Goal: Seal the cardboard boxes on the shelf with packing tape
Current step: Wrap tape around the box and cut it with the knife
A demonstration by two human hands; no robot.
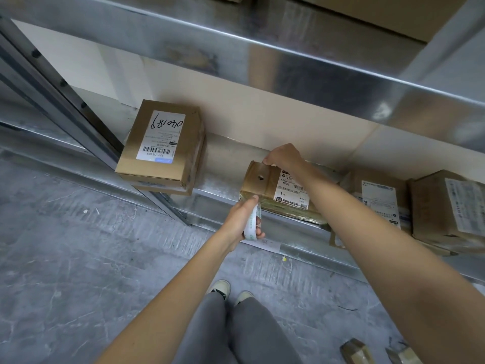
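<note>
A flat cardboard box [265, 186] with a white label and a small hole in its top lies on the metal shelf [217, 179]. My left hand [242, 220] grips a roll of packing tape [252, 223] just below the box's near left corner, its thumb against the box edge. Clear tape appears to run from the roll over the box top. My right hand [284, 156] presses or pinches at the box's far edge, arm stretched across the box.
A taller labelled box [162, 145] stands on another to the left, beside a slanted metal upright [78, 106]. Two more labelled boxes [378, 195] [446, 208] sit to the right. An upper shelf [288, 56] overhangs. Small packages [357, 350] lie on the grey floor by my feet.
</note>
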